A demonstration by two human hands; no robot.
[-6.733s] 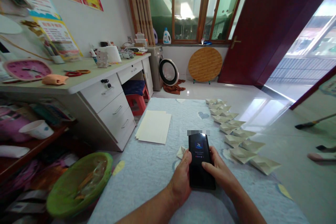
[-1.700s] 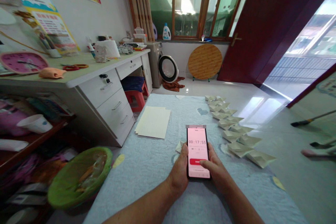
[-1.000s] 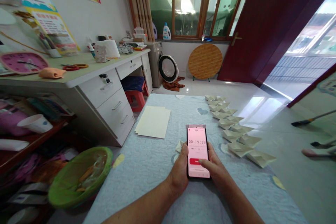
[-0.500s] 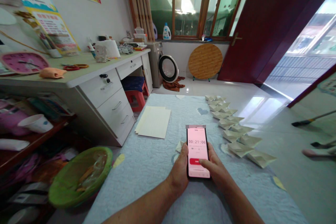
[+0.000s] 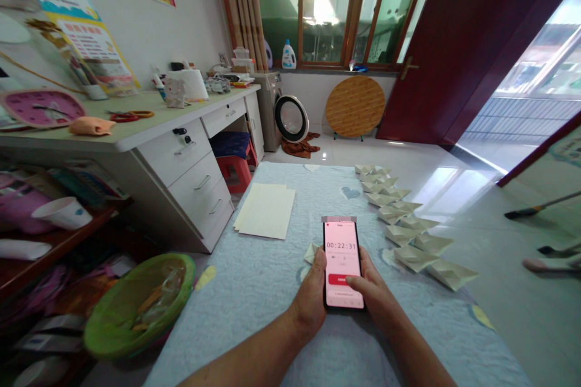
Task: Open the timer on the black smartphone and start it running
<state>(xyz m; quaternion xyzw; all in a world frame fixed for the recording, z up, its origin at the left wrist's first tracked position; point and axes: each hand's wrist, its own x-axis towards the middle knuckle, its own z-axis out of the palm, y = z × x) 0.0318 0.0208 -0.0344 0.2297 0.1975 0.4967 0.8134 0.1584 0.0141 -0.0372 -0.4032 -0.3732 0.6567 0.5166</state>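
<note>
Both hands grip a smartphone [image 5: 340, 248] held tilted above a pale blue quilt [image 5: 236, 326]. The left hand [image 5: 310, 296] cradles one edge; the right hand [image 5: 370, 290] wraps the other, its thumb firmly placed beside the red on-screen button. A folded paper boat [image 5: 311, 252] lies just behind.

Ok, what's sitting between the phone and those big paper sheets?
In the head view, a small folded paper piece sits on the blue quilt, between the phone and the paper sheets, right beside the left hand.
</note>
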